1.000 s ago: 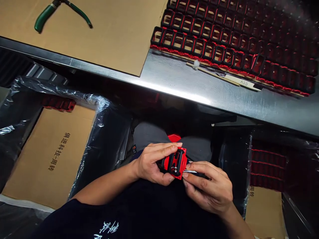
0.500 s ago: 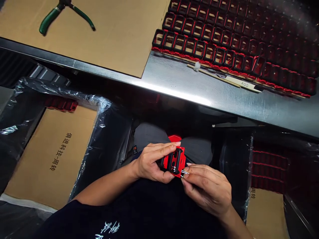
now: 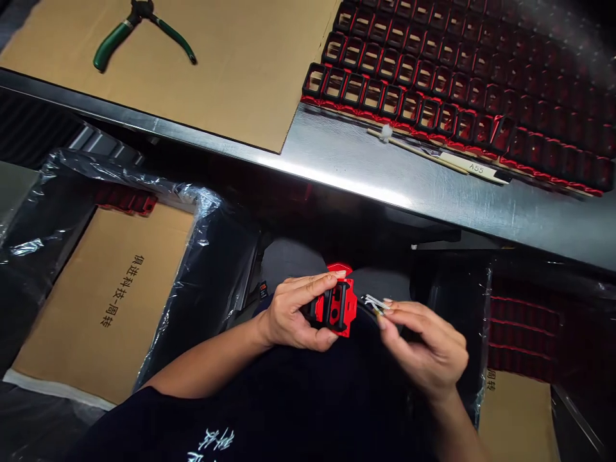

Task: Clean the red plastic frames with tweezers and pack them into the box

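My left hand (image 3: 303, 311) is wrapped round a red-and-black plastic part (image 3: 342, 308), with the thumb and fingers on its edges. The part has a black frame with openings over a red base, and a red piece shows past its far end. To the right, my right hand (image 3: 428, 346) pinches a small silvery thing with thin prongs (image 3: 374, 301) between thumb and fingertips. Its exact kind is too small and blurred to tell. A short gap separates the prongs from the red-and-black part.
Green-handled pliers (image 3: 144, 29) lie on cardboard (image 3: 231, 77) atop the metal bench (image 3: 332, 151). Rows of black-and-red frames (image 3: 409, 102) stand at right, beside a cotton-tipped stick (image 3: 414, 149) and an "A55" label (image 3: 475, 168). Plastic-lined bins flank me, holding cardboard (image 3: 96, 282) and red parts (image 3: 522, 327).
My right hand has moved right, drawing the silvery prongs away from the part's edge. My left hand still holds the part. The view has shifted slightly.
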The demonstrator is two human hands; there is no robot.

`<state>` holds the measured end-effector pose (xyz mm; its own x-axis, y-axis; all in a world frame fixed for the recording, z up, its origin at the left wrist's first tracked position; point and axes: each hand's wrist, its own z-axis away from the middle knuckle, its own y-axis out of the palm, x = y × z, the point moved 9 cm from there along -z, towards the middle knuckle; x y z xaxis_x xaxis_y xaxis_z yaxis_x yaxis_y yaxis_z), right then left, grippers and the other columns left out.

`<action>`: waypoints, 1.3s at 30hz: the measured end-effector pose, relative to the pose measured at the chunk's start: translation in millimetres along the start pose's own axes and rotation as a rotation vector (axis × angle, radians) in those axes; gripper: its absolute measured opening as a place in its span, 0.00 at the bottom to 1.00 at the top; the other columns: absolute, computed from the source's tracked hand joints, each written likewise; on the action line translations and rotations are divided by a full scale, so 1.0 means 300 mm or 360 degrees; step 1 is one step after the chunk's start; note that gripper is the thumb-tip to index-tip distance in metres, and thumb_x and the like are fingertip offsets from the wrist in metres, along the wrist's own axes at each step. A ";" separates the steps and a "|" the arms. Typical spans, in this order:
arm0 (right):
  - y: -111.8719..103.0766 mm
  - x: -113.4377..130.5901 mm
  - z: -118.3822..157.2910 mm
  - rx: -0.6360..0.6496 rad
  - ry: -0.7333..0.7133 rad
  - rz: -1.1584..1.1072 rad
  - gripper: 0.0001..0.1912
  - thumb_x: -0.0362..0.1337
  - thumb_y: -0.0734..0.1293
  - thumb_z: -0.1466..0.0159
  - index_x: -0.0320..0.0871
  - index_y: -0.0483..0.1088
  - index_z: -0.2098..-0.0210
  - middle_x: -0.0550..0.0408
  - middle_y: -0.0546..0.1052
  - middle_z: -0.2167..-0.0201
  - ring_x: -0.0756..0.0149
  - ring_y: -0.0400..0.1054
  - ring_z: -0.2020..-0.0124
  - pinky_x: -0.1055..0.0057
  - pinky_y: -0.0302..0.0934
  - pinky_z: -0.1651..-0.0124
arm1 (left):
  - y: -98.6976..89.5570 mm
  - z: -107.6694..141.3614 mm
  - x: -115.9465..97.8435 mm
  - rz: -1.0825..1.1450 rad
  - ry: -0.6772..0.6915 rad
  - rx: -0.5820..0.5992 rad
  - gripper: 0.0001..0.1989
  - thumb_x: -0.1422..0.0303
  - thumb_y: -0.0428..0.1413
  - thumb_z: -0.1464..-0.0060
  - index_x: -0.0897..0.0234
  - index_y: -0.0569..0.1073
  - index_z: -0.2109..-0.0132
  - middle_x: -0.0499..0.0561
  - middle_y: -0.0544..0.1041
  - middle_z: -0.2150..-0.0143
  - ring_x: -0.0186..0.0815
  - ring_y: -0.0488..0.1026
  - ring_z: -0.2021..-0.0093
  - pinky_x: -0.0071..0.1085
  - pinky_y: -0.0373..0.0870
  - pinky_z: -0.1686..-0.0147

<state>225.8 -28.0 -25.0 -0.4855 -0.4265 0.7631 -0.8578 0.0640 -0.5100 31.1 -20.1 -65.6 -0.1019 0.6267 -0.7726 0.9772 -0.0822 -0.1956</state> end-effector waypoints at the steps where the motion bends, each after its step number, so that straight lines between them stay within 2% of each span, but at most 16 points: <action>1: -0.022 -0.018 -0.010 -0.0037 0.0004 0.0038 0.14 0.25 0.74 0.41 0.50 0.79 0.60 0.55 0.84 0.67 0.59 0.80 0.68 0.64 0.77 0.67 | -0.003 0.004 0.001 -0.0009 -0.0004 -0.0012 0.39 0.59 0.64 0.48 0.66 0.65 0.31 0.64 0.80 0.43 0.47 0.82 0.48 0.42 0.83 0.50; 4: -0.105 -0.083 -0.088 -0.0207 -0.0009 0.0233 0.13 0.28 0.76 0.41 0.51 0.79 0.59 0.54 0.83 0.64 0.57 0.79 0.65 0.59 0.74 0.62 | -0.012 0.017 0.006 -0.0015 -0.0033 -0.0065 0.41 0.55 0.63 0.46 0.66 0.62 0.30 0.63 0.79 0.45 0.47 0.80 0.49 0.42 0.83 0.53; 7: -0.183 -0.170 -0.234 -0.0362 0.0014 0.0619 0.07 0.36 0.75 0.37 0.51 0.79 0.58 0.51 0.83 0.63 0.52 0.77 0.62 0.51 0.71 0.55 | -0.014 0.031 0.016 0.0035 -0.0111 -0.0099 0.42 0.48 0.59 0.42 0.65 0.60 0.29 0.62 0.76 0.47 0.43 0.79 0.53 0.38 0.83 0.61; 10: -0.200 -0.268 -0.397 -0.0257 0.0066 0.0843 0.06 0.43 0.72 0.34 0.51 0.79 0.59 0.51 0.83 0.62 0.49 0.75 0.58 0.46 0.66 0.48 | -0.009 0.034 0.002 -0.0013 -0.0090 -0.0096 0.41 0.46 0.56 0.41 0.65 0.62 0.30 0.61 0.74 0.49 0.43 0.78 0.54 0.39 0.83 0.60; 13: -0.186 -0.316 -0.473 -0.0141 0.0141 0.0758 0.05 0.43 0.72 0.34 0.51 0.79 0.60 0.52 0.82 0.56 0.47 0.73 0.49 0.43 0.58 0.40 | -0.007 0.027 -0.033 -0.0138 0.0030 -0.0087 0.40 0.50 0.60 0.44 0.66 0.63 0.31 0.61 0.76 0.49 0.44 0.79 0.53 0.39 0.83 0.60; 16: -0.181 -0.258 -0.399 -0.0328 0.0147 0.0619 0.08 0.42 0.74 0.36 0.49 0.79 0.58 0.52 0.80 0.51 0.46 0.70 0.44 0.45 0.56 0.36 | -0.011 0.019 -0.053 -0.0217 0.0116 -0.0081 0.41 0.55 0.63 0.47 0.67 0.62 0.31 0.63 0.78 0.47 0.44 0.81 0.53 0.37 0.84 0.60; 18: -0.151 -0.216 -0.284 -0.0416 0.0238 0.0367 0.07 0.41 0.73 0.35 0.47 0.80 0.59 0.51 0.81 0.56 0.51 0.73 0.49 0.51 0.62 0.41 | -0.012 0.017 -0.052 -0.0221 0.0132 -0.0062 0.41 0.54 0.63 0.46 0.67 0.62 0.31 0.64 0.79 0.47 0.45 0.82 0.52 0.37 0.84 0.59; 19: -0.107 -0.215 -0.219 -0.0343 0.0361 0.0106 0.06 0.42 0.73 0.35 0.47 0.80 0.61 0.53 0.82 0.61 0.55 0.75 0.55 0.55 0.67 0.47 | -0.010 0.017 -0.046 -0.0207 0.0124 -0.0047 0.41 0.53 0.63 0.46 0.67 0.62 0.31 0.64 0.80 0.47 0.45 0.82 0.51 0.38 0.84 0.58; 22: 0.165 -0.227 0.013 0.0404 0.1013 -0.0848 0.12 0.46 0.76 0.38 0.45 0.80 0.62 0.54 0.82 0.71 0.63 0.75 0.70 0.66 0.69 0.65 | 0.013 0.018 -0.023 -0.0140 0.0062 0.0030 0.41 0.54 0.63 0.46 0.67 0.63 0.31 0.65 0.81 0.47 0.46 0.82 0.50 0.38 0.84 0.56; 23: 0.237 -0.215 0.088 0.0559 0.1209 -0.1127 0.15 0.48 0.76 0.40 0.44 0.80 0.62 0.54 0.81 0.73 0.65 0.73 0.74 0.69 0.68 0.68 | 0.026 0.018 -0.017 -0.0115 0.0042 0.0068 0.41 0.55 0.64 0.47 0.67 0.63 0.32 0.65 0.81 0.47 0.46 0.82 0.50 0.38 0.84 0.56; 25: 0.324 -0.196 0.190 0.0627 0.1498 -0.1551 0.18 0.51 0.77 0.42 0.42 0.80 0.63 0.55 0.80 0.75 0.69 0.69 0.78 0.73 0.64 0.72 | 0.054 0.018 -0.009 -0.0066 0.0015 0.0143 0.40 0.59 0.65 0.49 0.69 0.64 0.32 0.66 0.81 0.47 0.47 0.83 0.51 0.38 0.84 0.56; 27: 0.355 -0.197 0.232 0.0513 0.1650 -0.1773 0.19 0.50 0.79 0.45 0.41 0.79 0.67 0.56 0.78 0.76 0.72 0.66 0.79 0.75 0.62 0.72 | 0.074 0.016 -0.008 -0.0024 0.0013 0.0193 0.40 0.60 0.65 0.50 0.69 0.65 0.33 0.66 0.81 0.46 0.47 0.83 0.51 0.38 0.84 0.55; 30: 0.365 -0.203 0.241 0.0413 0.1724 -0.1883 0.18 0.48 0.81 0.47 0.40 0.78 0.70 0.56 0.78 0.77 0.72 0.66 0.78 0.75 0.61 0.71 | 0.087 0.013 -0.007 -0.0002 0.0007 0.0224 0.40 0.61 0.65 0.49 0.68 0.64 0.32 0.65 0.81 0.45 0.47 0.83 0.50 0.39 0.84 0.54; 39: 0.393 -0.187 0.226 0.0486 0.1777 -0.2008 0.17 0.47 0.82 0.48 0.40 0.79 0.71 0.55 0.78 0.78 0.72 0.67 0.77 0.76 0.62 0.70 | 0.074 0.022 0.002 -0.0002 -0.0085 0.0256 0.39 0.59 0.64 0.47 0.65 0.64 0.32 0.64 0.81 0.45 0.46 0.82 0.49 0.40 0.84 0.53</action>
<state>163.2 -57.6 -154.8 0.4284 0.7241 0.5404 -0.7767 -0.0105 0.6298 51.6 -26.6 -74.5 -0.1168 0.5853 -0.8023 0.9352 -0.2072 -0.2873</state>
